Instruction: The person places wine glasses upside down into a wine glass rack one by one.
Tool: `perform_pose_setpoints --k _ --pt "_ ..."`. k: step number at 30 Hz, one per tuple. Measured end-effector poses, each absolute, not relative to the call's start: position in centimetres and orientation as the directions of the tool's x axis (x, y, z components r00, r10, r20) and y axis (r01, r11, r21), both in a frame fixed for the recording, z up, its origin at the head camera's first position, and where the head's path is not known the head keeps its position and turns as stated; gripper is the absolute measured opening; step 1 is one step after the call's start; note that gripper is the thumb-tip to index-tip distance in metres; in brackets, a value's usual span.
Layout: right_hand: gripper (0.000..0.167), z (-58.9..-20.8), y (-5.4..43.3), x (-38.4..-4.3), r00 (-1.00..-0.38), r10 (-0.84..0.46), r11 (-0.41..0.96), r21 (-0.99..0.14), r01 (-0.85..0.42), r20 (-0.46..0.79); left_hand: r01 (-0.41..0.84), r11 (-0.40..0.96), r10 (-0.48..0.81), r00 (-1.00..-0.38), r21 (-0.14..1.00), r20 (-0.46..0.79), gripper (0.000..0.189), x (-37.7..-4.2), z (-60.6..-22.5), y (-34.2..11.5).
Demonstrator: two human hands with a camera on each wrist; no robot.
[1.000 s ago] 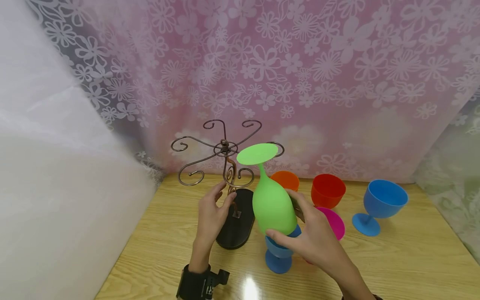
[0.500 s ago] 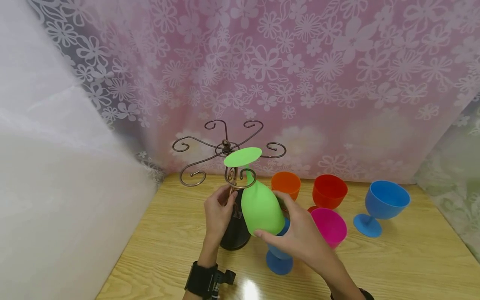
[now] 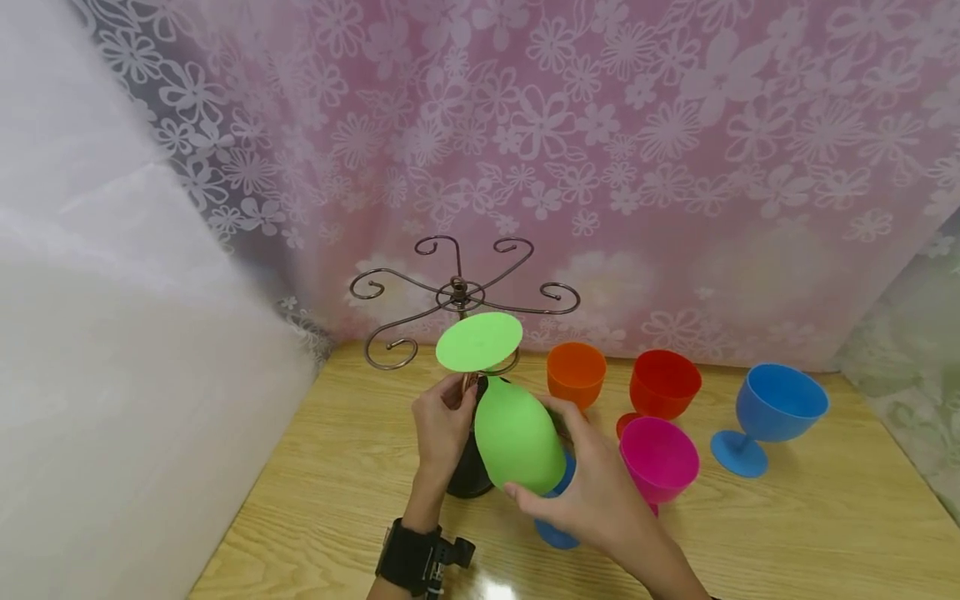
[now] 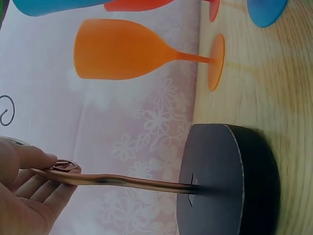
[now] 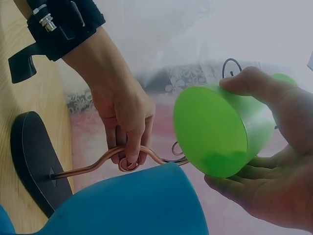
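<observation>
My right hand (image 3: 600, 492) grips a green plastic goblet (image 3: 517, 437) round its bowl. The goblet is tipped upside down, its round foot up beside the curled wire arms of a metal glass rack (image 3: 459, 293). In the right wrist view the mouth of the green goblet (image 5: 210, 132) faces the camera. My left hand (image 3: 442, 425) pinches the rack's copper-coloured stem; the left wrist view shows thumb and fingers round the stem (image 4: 122, 181) above its black base (image 4: 215, 171). In the head view the goblet hides one rack arm and part of the base.
Upright on the wooden table (image 3: 337, 500) stand an orange goblet (image 3: 576, 375), a red goblet (image 3: 666, 383), a pink goblet (image 3: 660, 458) and a blue goblet (image 3: 780, 404) at the right. Another blue goblet (image 3: 558, 533) is partly behind my right hand. A flowered curtain (image 3: 600, 167) hangs behind.
My right hand has moved the green goblet left toward the rack, its foot now tilted more toward the camera. My left fingers have closed round the stem.
</observation>
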State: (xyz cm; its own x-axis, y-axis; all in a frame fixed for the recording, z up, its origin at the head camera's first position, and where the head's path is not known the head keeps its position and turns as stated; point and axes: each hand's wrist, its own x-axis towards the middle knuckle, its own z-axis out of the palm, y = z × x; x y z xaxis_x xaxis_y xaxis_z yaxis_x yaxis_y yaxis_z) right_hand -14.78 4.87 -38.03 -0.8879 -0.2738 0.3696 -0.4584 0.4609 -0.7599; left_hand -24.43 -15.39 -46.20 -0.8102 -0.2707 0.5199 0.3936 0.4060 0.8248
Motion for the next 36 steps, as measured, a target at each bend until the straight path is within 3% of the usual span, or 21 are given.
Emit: perform_pose_setpoints --k 8,24,36 --pt "0.093 -38.6 5.5 -14.6 -0.891 -0.252 0.428 -0.783 -0.452 0.377 0.438 0.414 -0.263 -0.782 0.798 0.566 0.015 -24.7 -46.0 -15.2" --pt "0.096 -40.0 5.7 -15.5 -0.905 -0.229 0.443 -0.790 -0.425 0.358 0.392 0.417 -0.251 -0.817 0.820 0.519 0.020 -24.5 -45.9 -15.5" --pt "0.106 -40.8 4.9 -16.1 -0.868 -0.250 0.463 -0.734 -0.497 0.430 0.411 0.376 -0.236 -0.824 0.830 0.515 0.024 -24.3 -46.2 -15.7"
